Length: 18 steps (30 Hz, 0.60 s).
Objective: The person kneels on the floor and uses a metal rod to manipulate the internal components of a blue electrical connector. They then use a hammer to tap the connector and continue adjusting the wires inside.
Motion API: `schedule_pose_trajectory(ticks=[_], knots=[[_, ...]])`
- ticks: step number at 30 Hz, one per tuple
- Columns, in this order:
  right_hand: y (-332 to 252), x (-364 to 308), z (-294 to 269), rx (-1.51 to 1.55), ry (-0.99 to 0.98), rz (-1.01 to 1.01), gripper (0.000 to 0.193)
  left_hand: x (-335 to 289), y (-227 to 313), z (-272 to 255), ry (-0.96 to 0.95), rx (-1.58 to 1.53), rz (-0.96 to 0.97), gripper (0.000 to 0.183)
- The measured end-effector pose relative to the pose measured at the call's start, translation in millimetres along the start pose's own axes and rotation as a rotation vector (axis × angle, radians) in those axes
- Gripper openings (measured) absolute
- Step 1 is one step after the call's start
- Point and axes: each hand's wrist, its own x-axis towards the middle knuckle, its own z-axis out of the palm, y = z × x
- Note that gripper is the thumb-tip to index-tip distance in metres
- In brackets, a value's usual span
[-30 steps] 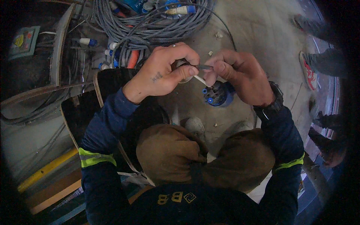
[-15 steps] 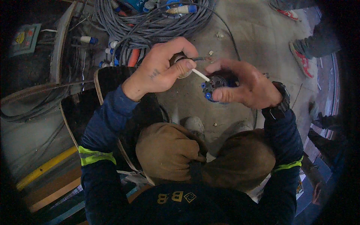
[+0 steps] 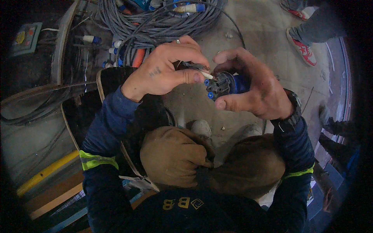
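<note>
In front of my knees, my left hand point(image 3: 163, 72) is closed, pinching a cable end between thumb and fingers. A short white wire point(image 3: 206, 74) and some bare copper strands stick out past its fingertips. My right hand point(image 3: 262, 85) grips a blue and black industrial plug point(image 3: 224, 85), thumb below and fingers above. The black terminal face with its blue round parts points left, towards the wire. The wire tip lies against the upper edge of that face; whether it sits inside a terminal cannot be made out.
A large coil of grey cable point(image 3: 136, 39) with blue and white connectors point(image 3: 192, 8) lies ahead on the floor. Another person's red shoe point(image 3: 303, 48) stands at the far right. Dark wooden panels point(image 3: 87, 116) and a yellow bar point(image 3: 48, 173) are at my left.
My right hand has turned the plug so its terminal face shows more to the left. The cable end has shifted against it, with less white wire showing. The other person's foot has moved left.
</note>
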Motion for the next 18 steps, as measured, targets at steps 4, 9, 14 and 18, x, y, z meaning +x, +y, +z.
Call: schedule_pose_trajectory(ticks=[4,9,14,18], knots=[[-7,0,1,-0.059,-0.041,0.003,0.062,-3,-3,-2,-0.006,-0.063,-0.023,0.021],[-17,3,7,-0.41,0.05,-0.18,0.06,-4,-8,-5,0.007,-0.111,0.017,0.021],[-20,6,8,-0.563,0.109,-0.27,0.06,-5,-6,-3,0.029,-0.144,-0.008,0.022],[-20,5,8,-0.573,0.113,-0.239,0.059,-3,-7,-5,0.01,-0.119,-0.008,0.017]])
